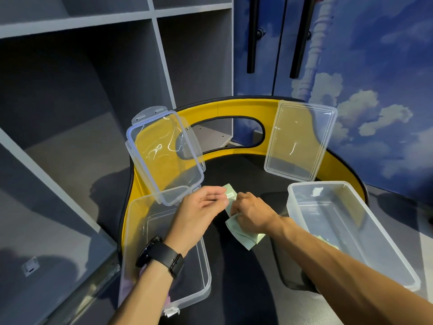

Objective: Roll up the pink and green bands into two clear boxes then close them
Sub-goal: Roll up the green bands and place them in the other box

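Observation:
A pale green band (243,236) lies on the black tabletop between two clear boxes. My right hand (251,213) is closed on its middle part, pressing it to the table. My left hand (201,207) pinches the band's far end, where a small white label (230,193) shows. The left clear box (199,261) stands open under my left forearm; something pinkish shows faintly near its front end, mostly hidden by my arm. The right clear box (386,233) is open too. Its lid (301,139) leans on the yellow rim behind it. The left lid (164,156) stands tilted against the rim.
The table is black with a raised yellow rim (236,109) and a handle cutout at the back. Grey shelving (82,66) stands at left. A blue sky-printed cabinet with black handles (253,34) stands behind. I wear a black watch (161,255) on my left wrist.

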